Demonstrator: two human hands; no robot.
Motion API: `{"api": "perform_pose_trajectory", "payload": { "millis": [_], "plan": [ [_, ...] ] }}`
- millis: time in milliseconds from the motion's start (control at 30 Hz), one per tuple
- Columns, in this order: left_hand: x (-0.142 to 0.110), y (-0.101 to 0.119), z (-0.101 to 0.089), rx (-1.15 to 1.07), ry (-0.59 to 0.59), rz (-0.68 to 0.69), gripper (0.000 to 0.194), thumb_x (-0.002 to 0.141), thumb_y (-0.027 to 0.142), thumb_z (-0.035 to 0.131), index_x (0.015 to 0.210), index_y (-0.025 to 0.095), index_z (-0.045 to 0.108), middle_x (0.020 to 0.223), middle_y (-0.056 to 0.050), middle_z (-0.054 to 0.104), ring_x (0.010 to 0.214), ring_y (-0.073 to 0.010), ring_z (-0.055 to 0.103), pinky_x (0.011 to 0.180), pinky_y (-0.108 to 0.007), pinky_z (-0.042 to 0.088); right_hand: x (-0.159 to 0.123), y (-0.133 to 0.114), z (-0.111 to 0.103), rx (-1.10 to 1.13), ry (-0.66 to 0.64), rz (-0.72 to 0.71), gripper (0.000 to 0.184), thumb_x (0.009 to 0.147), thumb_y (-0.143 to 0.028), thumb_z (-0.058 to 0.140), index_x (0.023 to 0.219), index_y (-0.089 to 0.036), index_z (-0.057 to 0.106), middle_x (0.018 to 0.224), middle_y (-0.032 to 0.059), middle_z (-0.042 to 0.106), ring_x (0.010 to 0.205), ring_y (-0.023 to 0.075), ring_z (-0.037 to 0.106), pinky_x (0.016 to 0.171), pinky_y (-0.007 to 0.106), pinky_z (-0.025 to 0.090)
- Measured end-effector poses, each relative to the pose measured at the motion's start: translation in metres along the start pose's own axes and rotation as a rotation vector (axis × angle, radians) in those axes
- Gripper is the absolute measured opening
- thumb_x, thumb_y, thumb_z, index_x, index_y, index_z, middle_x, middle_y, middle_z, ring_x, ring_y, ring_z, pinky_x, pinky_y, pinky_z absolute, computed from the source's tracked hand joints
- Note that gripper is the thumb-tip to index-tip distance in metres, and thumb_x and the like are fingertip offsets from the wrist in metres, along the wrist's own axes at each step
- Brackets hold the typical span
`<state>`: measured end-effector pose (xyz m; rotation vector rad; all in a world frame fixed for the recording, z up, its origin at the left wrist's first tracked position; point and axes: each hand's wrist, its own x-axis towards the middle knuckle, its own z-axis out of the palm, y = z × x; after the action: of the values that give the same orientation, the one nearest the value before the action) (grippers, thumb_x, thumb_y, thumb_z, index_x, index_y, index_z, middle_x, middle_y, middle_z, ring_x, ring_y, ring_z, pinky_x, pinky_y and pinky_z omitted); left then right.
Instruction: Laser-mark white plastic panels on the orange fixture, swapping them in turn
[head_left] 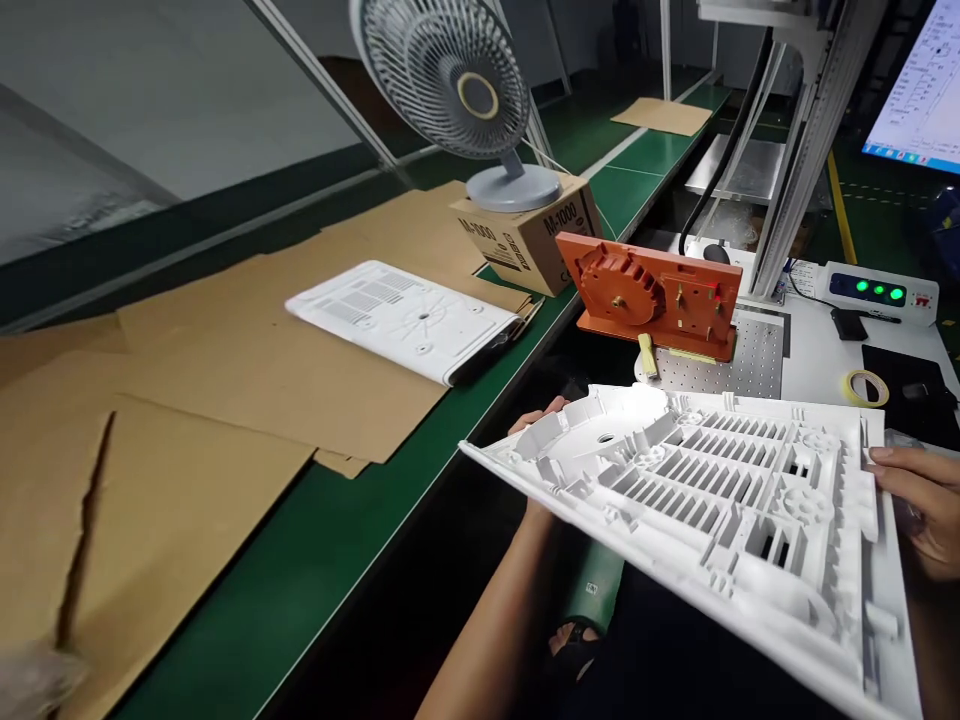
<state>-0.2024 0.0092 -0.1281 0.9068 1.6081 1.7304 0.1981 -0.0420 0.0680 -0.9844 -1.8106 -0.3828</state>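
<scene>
We hold a large white plastic panel [720, 500] across the lower right of the frame, tilted so that its inner face looks up at us. That face is busy with moulded detail: rows of long parallel slots run through its middle, thin ribs cross between them, small round bosses stand here and there, and a raised curved wall with a round hole sits near its upper left corner. Its near edge runs as a long straight line down toward the lower right corner of the frame. Our left hand [541, 418] sits under the panel's upper left corner, only its fingertips showing above the edge, closed on that corner as far as we can see. Our right hand [921, 500] grips the panel's right edge at the right border of the frame, fingers curled over the rim. Just above the panel, at centre right, an orange fixture [651, 298] stands upright on a perforated metal plate [750, 362]. At centre left a second white panel [405, 318] lies flat on brown cardboard sheets [225, 380] spread over the green surface [315, 560]. A grey fan [465, 80] stands on a cardboard box [534, 240] at top centre.
</scene>
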Motion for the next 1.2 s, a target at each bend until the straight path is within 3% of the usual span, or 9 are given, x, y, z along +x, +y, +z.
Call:
{"api": "perform_pose_trajectory", "payload": {
  "millis": [67, 167, 300, 433, 533, 600, 800, 967, 1200],
  "plan": [
    [0.012, -0.002, 0.003, -0.087, 0.06, -0.013, 0.041, 0.093, 0.058, 0.067, 0.115, 0.029, 0.049, 0.155, -0.019, 0.068, 0.139, -0.035, 0.07, 0.119, -0.063, 0.056, 0.002, 0.008, 0.014, 0.017, -0.011, -0.029, 0.019, 0.093, -0.015, 0.085, 0.108, -0.023, 0.077, 0.107, 0.0072, 0.079, 0.089, 0.0245, 0.077, 0.076, 0.038, 0.063],
    [0.049, 0.0, 0.006, -0.087, 0.124, -0.008, 0.062, 0.072, 0.055, 0.091, 0.115, 0.026, 0.057, 0.143, -0.02, 0.073, 0.129, -0.0383, 0.074, 0.117, -0.063, 0.057, 0.007, 0.019, 0.037, 0.006, -0.056, 0.024, 0.022, 0.094, -0.009, 0.08, 0.111, -0.023, 0.075, 0.101, 0.0041, 0.078, 0.087, 0.0224, 0.076, 0.076, 0.034, 0.061],
    [0.12, 0.012, 0.006, -0.025, 0.184, 0.046, 0.083, 0.052, 0.046, 0.105, 0.12, 0.022, 0.063, 0.129, -0.015, 0.077, 0.123, -0.0386, 0.074, 0.115, -0.059, 0.059, 0.016, 0.035, 0.074, -0.104, -0.103, 0.151, 0.005, 0.1, -0.024, 0.078, 0.098, -0.02, 0.075, 0.088, 0.0038, 0.077, 0.078, 0.0212, 0.074, 0.073, 0.031, 0.056],
    [0.188, 0.024, 0.016, 0.038, 0.004, 0.164, 0.083, 0.06, 0.047, 0.104, 0.128, 0.02, 0.067, 0.135, -0.014, 0.077, 0.125, -0.0352, 0.073, 0.112, -0.049, 0.06, 0.027, 0.057, 0.12, -0.116, -0.276, 0.458, 0.044, 0.1, -0.063, 0.076, 0.085, -0.021, 0.076, 0.077, 0.005, 0.077, 0.069, 0.0231, 0.07, 0.068, 0.033, 0.046],
    [0.227, 0.026, 0.029, 0.097, -0.092, 0.158, 0.081, 0.061, 0.047, 0.102, 0.129, 0.018, 0.07, 0.13, -0.014, 0.079, 0.121, -0.0353, 0.073, 0.109, -0.048, 0.059, 0.034, 0.072, 0.155, -0.09, -0.435, 0.714, 0.044, 0.096, -0.068, 0.073, 0.088, -0.025, 0.075, 0.077, 0.0036, 0.079, 0.074, 0.0255, 0.072, 0.072, 0.034, 0.044],
    [0.247, 0.025, 0.038, 0.106, -0.142, 0.136, 0.08, 0.062, 0.047, 0.1, 0.13, 0.018, 0.069, 0.129, -0.015, 0.078, 0.118, -0.0351, 0.073, 0.107, -0.047, 0.058, 0.036, 0.08, 0.174, -0.103, -0.5, 0.792, 0.04, 0.095, -0.065, 0.074, 0.087, -0.026, 0.074, 0.076, 0.0041, 0.079, 0.077, 0.027, 0.072, 0.074, 0.034, 0.043],
    [0.287, 0.017, 0.052, 0.207, -0.172, 0.116, 0.077, 0.064, 0.045, 0.096, 0.132, 0.017, 0.07, 0.127, -0.015, 0.078, 0.112, -0.0339, 0.07, 0.103, -0.047, 0.056, 0.034, 0.094, 0.208, -0.156, -0.626, 0.843, 0.037, 0.099, -0.059, 0.072, 0.083, -0.026, 0.072, 0.077, 0.0048, 0.079, 0.081, 0.0274, 0.071, 0.076, 0.032, 0.041],
    [0.305, 0.017, 0.066, 0.28, -0.165, 0.132, 0.075, 0.066, 0.043, 0.095, 0.133, 0.018, 0.07, 0.129, -0.015, 0.077, 0.108, -0.0329, 0.069, 0.099, -0.045, 0.055, 0.033, 0.107, 0.221, -0.183, -0.632, 0.815, 0.051, 0.103, -0.069, 0.063, 0.082, -0.024, 0.072, 0.076, 0.0093, 0.076, 0.079, 0.0285, 0.069, 0.075, 0.032, 0.043],
    [0.322, 0.02, 0.085, 0.291, -0.162, 0.144, 0.073, 0.065, 0.037, 0.097, 0.13, 0.019, 0.07, 0.126, -0.014, 0.078, 0.107, -0.0344, 0.069, 0.098, -0.046, 0.054, 0.037, 0.124, 0.234, -0.262, -0.653, 0.772, 0.057, 0.107, -0.071, 0.056, 0.098, -0.021, 0.081, 0.082, 0.0133, 0.076, 0.085, 0.0309, 0.071, 0.079, 0.034, 0.045]
  ]
}}
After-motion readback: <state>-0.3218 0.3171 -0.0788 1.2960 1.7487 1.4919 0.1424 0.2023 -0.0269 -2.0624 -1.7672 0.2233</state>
